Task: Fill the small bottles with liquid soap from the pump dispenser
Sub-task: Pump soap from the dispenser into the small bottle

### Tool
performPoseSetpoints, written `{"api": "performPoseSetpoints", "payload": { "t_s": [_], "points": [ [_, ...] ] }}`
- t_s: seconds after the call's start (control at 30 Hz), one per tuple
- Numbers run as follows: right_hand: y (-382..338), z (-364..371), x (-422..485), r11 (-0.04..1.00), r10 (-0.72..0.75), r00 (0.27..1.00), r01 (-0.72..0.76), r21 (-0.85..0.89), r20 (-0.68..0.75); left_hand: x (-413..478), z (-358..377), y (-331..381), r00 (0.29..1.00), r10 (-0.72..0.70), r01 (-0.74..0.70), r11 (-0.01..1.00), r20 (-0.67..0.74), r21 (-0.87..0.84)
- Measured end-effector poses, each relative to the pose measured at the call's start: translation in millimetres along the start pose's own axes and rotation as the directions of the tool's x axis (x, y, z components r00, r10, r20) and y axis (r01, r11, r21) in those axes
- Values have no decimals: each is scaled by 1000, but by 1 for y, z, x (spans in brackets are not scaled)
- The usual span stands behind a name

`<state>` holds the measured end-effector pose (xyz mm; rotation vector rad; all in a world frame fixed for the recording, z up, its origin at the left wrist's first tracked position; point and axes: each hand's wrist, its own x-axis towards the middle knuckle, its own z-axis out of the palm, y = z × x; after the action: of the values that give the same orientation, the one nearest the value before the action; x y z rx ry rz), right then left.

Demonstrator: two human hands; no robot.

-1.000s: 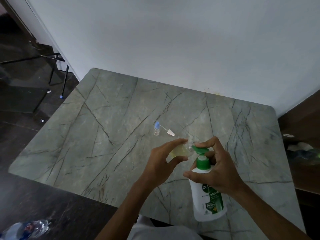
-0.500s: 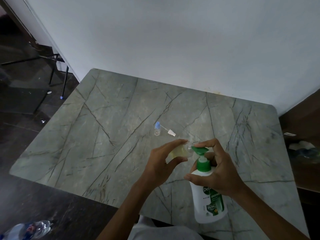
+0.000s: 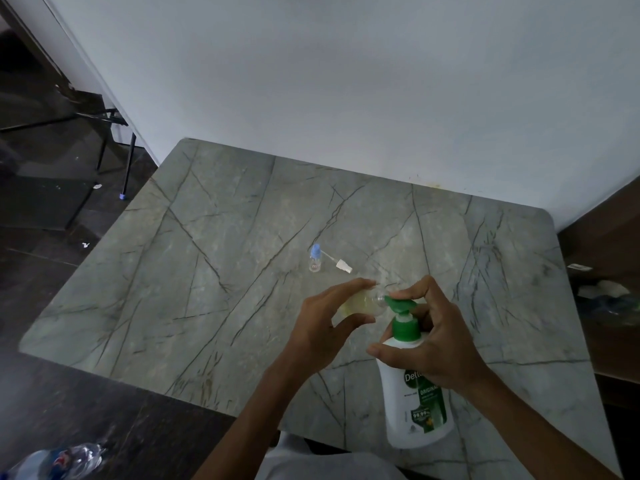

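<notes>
Filling in progress: left hand (image 3: 323, 325) holds a small clear bottle (image 3: 360, 301) tipped on its side, mouth butted up to the green pump nozzle (image 3: 398, 304) of the dispenser (image 3: 414, 403). Thumb and fingers are curled narrow around the bottle body, so the neck stays lined up with the spout; yellowish soap already shows inside. Fill level hard to read.

Right hand (image 3: 429, 344) wraps the dispenser neck, forefinger arched over the pump head, thumb on the shoulder. That grip steadies the dispenser on the table (image 3: 207, 271) and supplies the downstroke in one hand. Judging by the exposed white stem under the head, the pump looks up, not depressed.

Beyond the dispenser, toward the wall: a second small bottle with blue cap (image 3: 315, 258) stands upright, capped. Just beside it, between it and the dispenser, lies a white spray top (image 3: 341, 265) with its dip tube, probably off the bottle in hand, parked clear of the soap.

Risk: soap missing the narrow neck if the bottle drifts.
</notes>
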<state>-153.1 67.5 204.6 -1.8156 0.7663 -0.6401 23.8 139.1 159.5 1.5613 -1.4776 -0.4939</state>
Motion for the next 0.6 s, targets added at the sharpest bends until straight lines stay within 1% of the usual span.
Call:
{"api": "performPoseSetpoints", "payload": {
  "t_s": [0.17,0.23,0.4,0.6],
  "points": [
    [0,-1,3,1000,23,999,-23,1,22,-2,-1,-3,1000,6,-6,1000,8,13],
    [0,-2,3,999,36,998,-37,4,47,-2,-1,-3,1000,-13,13,1000,1,20],
    [2,-2,1,1000,7,996,-7,-6,85,-2,-2,-1,1000,-25,25,1000,-4,13],
    [3,-2,3,999,-22,998,24,-33,67,-2,-4,0,999,-43,43,999,-4,-4]
  ]
}}
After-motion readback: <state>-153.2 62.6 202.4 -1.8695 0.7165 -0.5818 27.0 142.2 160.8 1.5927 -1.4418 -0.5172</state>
